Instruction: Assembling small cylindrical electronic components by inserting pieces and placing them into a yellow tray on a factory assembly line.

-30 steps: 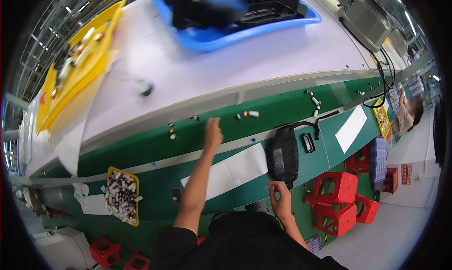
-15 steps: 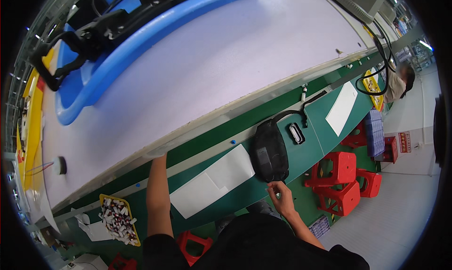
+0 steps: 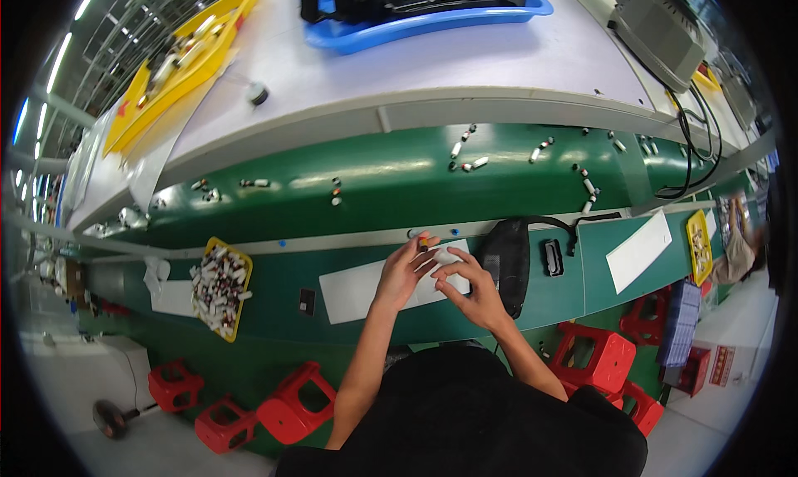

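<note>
My left hand (image 3: 399, 279) is closed on a small cylinder (image 3: 423, 243) with a dark and orange end, held up in its fingertips. Close beside it, my right hand (image 3: 474, 292) has its thumb and fingers bent round a small white cylindrical piece (image 3: 446, 256). Whether the two pieces are joined cannot be made out. Both hands are raised above a white sheet (image 3: 349, 294) on the green bench. To the right of them lies a black waist bag (image 3: 504, 265), and past it a small black open case (image 3: 552, 258).
A yellow tray (image 3: 243, 311) heaped with small white-and-dark cylinders sits at left. Similar cylinders lie scattered along the green belt (image 3: 399, 165). Above it runs a white shelf (image 3: 349, 86) bearing a blue tray (image 3: 416, 27). Red stools (image 3: 295, 406) stand on the floor.
My left hand has come back from beneath the shelf edge, now with a small cylinder. My right hand has left the bag and moved left to meet it. The view has shifted, showing the belt.
</note>
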The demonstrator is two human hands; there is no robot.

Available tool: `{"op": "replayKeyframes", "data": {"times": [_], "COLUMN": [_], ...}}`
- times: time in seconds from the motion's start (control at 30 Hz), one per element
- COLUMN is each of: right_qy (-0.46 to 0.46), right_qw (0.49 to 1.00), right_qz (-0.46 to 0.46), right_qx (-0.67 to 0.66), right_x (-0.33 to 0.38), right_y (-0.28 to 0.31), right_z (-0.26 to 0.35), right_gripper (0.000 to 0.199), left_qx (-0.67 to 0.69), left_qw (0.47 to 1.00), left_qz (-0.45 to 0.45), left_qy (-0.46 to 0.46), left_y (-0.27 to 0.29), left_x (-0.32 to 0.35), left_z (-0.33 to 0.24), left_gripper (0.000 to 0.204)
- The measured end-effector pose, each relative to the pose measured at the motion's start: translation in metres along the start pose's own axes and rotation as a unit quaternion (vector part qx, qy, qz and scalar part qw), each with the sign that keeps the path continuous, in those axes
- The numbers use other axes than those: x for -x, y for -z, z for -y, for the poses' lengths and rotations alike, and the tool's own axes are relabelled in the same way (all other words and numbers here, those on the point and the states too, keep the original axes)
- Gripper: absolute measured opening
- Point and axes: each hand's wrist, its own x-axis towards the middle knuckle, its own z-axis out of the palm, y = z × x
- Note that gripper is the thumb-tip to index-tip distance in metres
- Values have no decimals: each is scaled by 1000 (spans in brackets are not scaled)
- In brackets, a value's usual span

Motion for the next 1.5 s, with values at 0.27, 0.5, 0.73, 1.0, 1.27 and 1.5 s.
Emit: {"op": "replayKeyframes", "data": {"times": [0.27,0.5,0.73,1.0,1.27,1.5], "right_qy": [-50,29,38,57,77,43], "right_qw": [983,995,994,991,997,998], "right_qz": [92,96,102,118,-12,9], "right_qx": [-149,-12,25,31,-6,38], "right_x": [11,14,18,25,11,-6], "right_y": [4,18,26,31,52,47], "right_z": [9,30,40,41,61,66], "right_gripper": [16,14,13,18,26,37], "left_qx": [-82,-176,-194,-127,-195,-218], "left_qw": [985,973,972,983,970,967], "left_qz": [-10,16,-23,-13,5,-4], "left_qy": [-149,-151,-132,-130,-143,-134], "left_y": [-16,-33,-48,-55,-65,-74], "left_x": [33,44,44,48,55,59], "left_z": [0,-10,-11,-12,-22,-16], "left_gripper": [38,42,35,32,27,26]}}
